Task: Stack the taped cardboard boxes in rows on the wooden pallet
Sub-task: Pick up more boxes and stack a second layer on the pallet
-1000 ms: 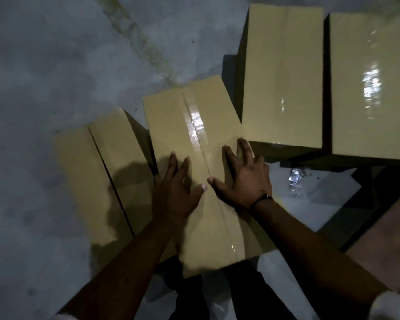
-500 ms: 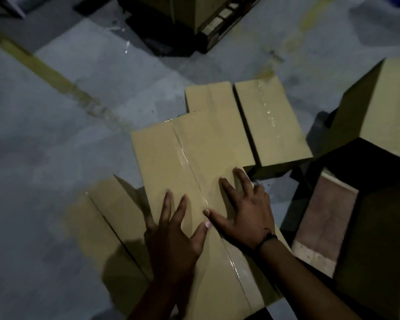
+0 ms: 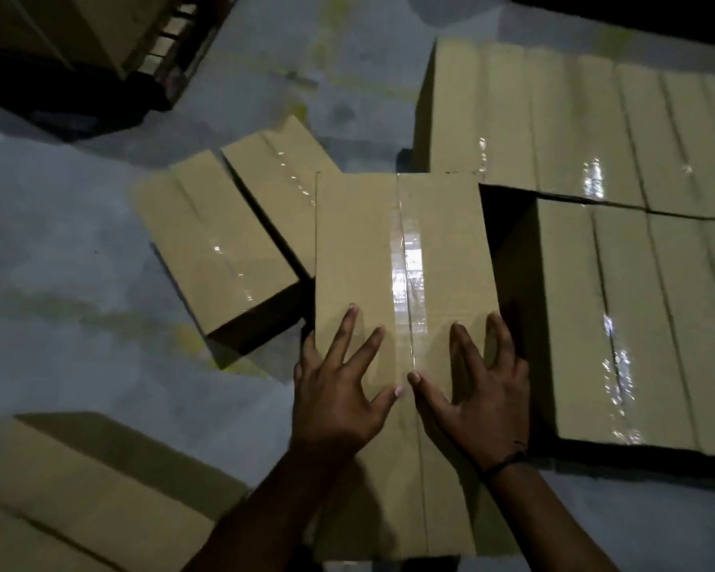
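A taped cardboard box [image 3: 401,249] fills the centre, its long taped seam running away from me. My left hand [image 3: 339,390] lies flat on its top left of the seam, fingers spread. My right hand [image 3: 475,390] lies flat right of the seam, its outer fingers at the box's right edge. To the right stand rows of taped boxes [image 3: 620,315] and a farther row [image 3: 574,117], with a dark gap between them and the box under my hands. The pallet under those rows is hidden.
Two taped boxes [image 3: 223,245] lie on the grey concrete floor [image 3: 79,303] to the left. Another box [image 3: 79,501] sits at the lower left. A dark pallet with boxes [image 3: 112,39] stands at the top left.
The view has swung right and the stacked rows have come into sight. The box under my hands now points straight ahead beside those rows. My hands have spread apart on its top.
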`<action>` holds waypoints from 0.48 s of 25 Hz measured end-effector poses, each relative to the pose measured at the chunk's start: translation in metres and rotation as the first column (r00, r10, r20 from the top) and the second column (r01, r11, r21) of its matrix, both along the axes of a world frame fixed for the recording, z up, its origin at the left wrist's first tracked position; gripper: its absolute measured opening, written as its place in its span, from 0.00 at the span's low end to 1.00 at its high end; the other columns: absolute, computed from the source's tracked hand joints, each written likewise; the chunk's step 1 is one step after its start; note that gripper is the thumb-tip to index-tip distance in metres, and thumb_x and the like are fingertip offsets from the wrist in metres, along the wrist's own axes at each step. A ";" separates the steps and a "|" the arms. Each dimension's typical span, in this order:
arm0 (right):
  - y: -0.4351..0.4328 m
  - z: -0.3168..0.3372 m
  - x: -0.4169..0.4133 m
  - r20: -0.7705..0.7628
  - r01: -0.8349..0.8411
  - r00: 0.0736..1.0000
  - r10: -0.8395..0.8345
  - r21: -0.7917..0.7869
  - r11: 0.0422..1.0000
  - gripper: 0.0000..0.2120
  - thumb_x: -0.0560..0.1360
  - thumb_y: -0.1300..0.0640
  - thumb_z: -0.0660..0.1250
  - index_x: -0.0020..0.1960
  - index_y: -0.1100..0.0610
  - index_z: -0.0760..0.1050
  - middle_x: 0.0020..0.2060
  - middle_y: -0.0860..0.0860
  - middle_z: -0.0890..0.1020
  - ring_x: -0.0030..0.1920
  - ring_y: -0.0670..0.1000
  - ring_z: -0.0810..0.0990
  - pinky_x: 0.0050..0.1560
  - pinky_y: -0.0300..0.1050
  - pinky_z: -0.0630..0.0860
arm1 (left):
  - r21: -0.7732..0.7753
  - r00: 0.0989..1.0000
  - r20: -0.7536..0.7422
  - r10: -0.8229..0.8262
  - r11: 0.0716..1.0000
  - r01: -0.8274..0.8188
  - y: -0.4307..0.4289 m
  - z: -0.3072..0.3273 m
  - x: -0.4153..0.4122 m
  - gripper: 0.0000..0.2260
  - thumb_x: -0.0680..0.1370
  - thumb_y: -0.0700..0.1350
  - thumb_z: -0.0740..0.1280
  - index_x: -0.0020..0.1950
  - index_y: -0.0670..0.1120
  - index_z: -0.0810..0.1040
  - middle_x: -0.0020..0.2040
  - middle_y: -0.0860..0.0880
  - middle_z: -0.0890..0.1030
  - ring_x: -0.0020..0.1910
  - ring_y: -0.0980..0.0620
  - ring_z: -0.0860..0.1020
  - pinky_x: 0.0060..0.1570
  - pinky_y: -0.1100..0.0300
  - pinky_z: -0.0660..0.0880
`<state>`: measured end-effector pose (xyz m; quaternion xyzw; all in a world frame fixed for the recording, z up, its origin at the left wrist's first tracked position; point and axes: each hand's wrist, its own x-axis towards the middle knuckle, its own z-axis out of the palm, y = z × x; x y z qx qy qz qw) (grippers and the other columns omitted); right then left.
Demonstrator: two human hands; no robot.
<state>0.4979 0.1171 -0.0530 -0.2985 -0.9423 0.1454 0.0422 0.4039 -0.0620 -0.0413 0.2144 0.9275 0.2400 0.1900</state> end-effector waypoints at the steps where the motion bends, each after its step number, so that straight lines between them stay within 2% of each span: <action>1: 0.019 -0.007 0.011 -0.008 0.035 0.999 -0.035 -0.007 0.999 0.42 0.68 0.26 0.66 0.76 0.45 0.70 0.82 0.53 0.56 0.64 0.62 0.69 0.59 0.56 0.74 | 0.001 0.999 -0.004 -0.046 0.999 0.046 0.022 -0.011 0.003 0.36 0.75 0.70 0.65 0.80 0.68 0.56 0.82 0.66 0.39 0.81 0.40 0.47 0.75 0.35 0.60; 7: 0.105 -0.053 0.021 -0.040 0.113 0.992 -0.116 -0.077 0.991 0.37 0.71 0.30 0.65 0.76 0.46 0.71 0.80 0.53 0.59 0.66 0.60 0.68 0.62 0.60 0.74 | -0.025 0.992 -0.017 -0.122 0.992 0.122 0.119 -0.064 -0.007 0.35 0.74 0.70 0.68 0.79 0.68 0.60 0.82 0.66 0.42 0.82 0.41 0.50 0.76 0.37 0.58; 12: 0.164 -0.087 0.015 0.028 0.092 0.996 -0.089 -0.136 0.987 0.40 0.73 0.30 0.64 0.80 0.47 0.62 0.81 0.53 0.54 0.71 0.60 0.62 0.68 0.59 0.68 | 0.032 0.992 0.008 -0.122 0.992 0.122 0.172 -0.102 -0.023 0.34 0.75 0.64 0.72 0.78 0.65 0.64 0.83 0.63 0.46 0.82 0.42 0.52 0.74 0.41 0.61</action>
